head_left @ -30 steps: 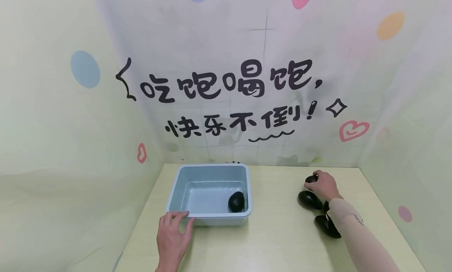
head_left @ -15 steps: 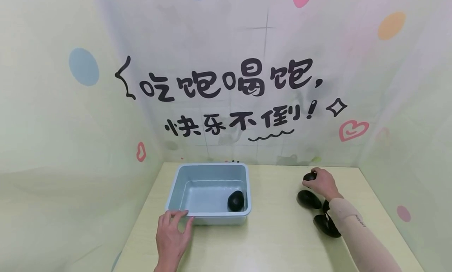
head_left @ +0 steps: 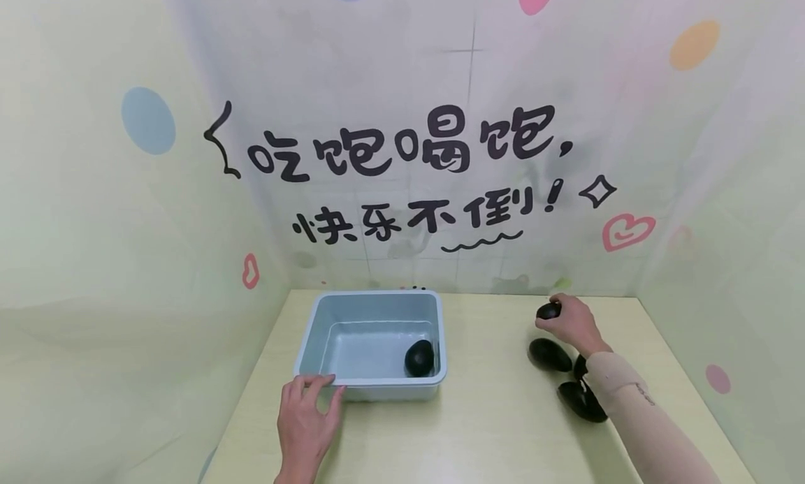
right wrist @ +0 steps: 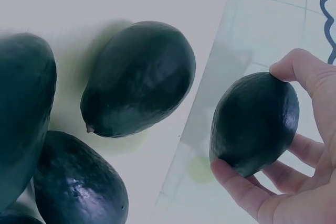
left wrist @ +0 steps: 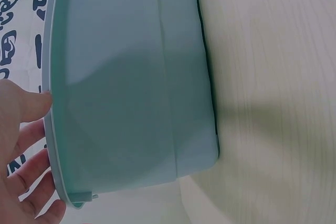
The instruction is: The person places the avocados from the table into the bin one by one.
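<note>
My right hand holds a dark avocado between thumb and fingertips, raised off the tabletop. The right wrist view shows this avocado up close, the thumb on one end and the fingers along the other side. Beside and below that hand lie several more dark avocados, partly covered by my sleeve. My left hand grips the near rim of a light blue plastic tub at its left corner, the fingertips over the edge. One avocado sits in the tub's right front corner.
A pale wood-grain table bears the tub on its left and the loose avocados on its right. Printed sheets rise behind the table and at both sides.
My right hand has lifted its avocado slightly up and to the left, away from the others. My left hand stays on the tub's rim.
</note>
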A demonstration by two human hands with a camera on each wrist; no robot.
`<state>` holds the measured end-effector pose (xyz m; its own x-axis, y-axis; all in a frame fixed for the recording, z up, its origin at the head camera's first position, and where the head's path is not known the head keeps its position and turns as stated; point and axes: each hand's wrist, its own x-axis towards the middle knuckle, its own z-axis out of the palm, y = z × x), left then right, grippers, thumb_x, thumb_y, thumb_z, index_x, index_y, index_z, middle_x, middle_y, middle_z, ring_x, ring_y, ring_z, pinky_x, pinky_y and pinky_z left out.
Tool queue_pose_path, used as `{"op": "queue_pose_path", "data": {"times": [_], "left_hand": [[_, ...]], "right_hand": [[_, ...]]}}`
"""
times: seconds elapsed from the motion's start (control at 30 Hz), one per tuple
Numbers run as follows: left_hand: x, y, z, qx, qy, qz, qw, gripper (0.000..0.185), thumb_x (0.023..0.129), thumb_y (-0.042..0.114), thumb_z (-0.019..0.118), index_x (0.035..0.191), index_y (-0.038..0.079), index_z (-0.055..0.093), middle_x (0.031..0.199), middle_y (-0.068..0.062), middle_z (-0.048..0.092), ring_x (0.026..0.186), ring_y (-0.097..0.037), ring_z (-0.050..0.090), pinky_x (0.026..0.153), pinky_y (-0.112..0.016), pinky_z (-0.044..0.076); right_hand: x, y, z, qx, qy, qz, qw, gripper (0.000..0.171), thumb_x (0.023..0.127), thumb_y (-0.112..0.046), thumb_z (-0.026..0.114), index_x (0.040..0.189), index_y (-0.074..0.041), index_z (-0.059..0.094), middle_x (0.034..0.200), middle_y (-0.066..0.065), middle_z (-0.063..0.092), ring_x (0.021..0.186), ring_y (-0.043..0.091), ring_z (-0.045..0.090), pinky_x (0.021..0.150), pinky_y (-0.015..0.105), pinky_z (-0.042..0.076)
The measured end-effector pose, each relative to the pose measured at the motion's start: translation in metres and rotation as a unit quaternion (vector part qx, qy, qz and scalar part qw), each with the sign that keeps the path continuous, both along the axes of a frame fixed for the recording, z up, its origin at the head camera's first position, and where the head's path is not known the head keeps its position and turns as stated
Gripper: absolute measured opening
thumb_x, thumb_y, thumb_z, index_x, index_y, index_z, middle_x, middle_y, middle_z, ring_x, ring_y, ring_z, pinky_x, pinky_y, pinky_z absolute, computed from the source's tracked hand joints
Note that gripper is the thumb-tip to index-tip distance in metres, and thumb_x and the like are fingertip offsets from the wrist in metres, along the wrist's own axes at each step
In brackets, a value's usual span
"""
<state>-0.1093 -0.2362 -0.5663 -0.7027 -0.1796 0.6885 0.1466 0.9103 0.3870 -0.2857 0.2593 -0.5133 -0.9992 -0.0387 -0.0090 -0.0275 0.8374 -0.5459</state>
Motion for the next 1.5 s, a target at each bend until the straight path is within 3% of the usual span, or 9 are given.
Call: {"op": "queue_pose_path", "data": {"times": [0.43, 1.5], "left_hand": [[0.0, 0.0, -0.001, 0.001, 0.005, 0.0, 1.0, 0.027, 0.076, 0.02, 0.093, 0.097, 0.01, 0.079, 0.094, -0.01, 0.063, 0.094, -0.035, 0.06, 0.069, -0.05, 0.054], [0.0, 0.001, -0.003, 0.011, 0.0, 0.0, 0.9999, 0.028, 0.076, 0.02, 0.093, 0.098, 0.009, 0.079, 0.095, -0.011, 0.064, 0.094, -0.036, 0.06, 0.072, -0.05, 0.052]], "right_hand": [[0.001, -0.011, 0.012, 0.002, 0.017, 0.006, 1.0, 0.069, 0.088, -0.031, 0.078, 0.141, 0.007, 0.057, 0.132, 0.032, 0.064, 0.111, 0.045, 0.063, 0.093, 0.06, 0.056], [0.006, -0.034, 0.036, -0.026, 0.064, 0.024, 0.997, 0.064, 0.088, -0.03, 0.076, 0.139, 0.005, 0.059, 0.128, 0.029, 0.065, 0.106, 0.041, 0.064, 0.089, 0.056, 0.056]]}}
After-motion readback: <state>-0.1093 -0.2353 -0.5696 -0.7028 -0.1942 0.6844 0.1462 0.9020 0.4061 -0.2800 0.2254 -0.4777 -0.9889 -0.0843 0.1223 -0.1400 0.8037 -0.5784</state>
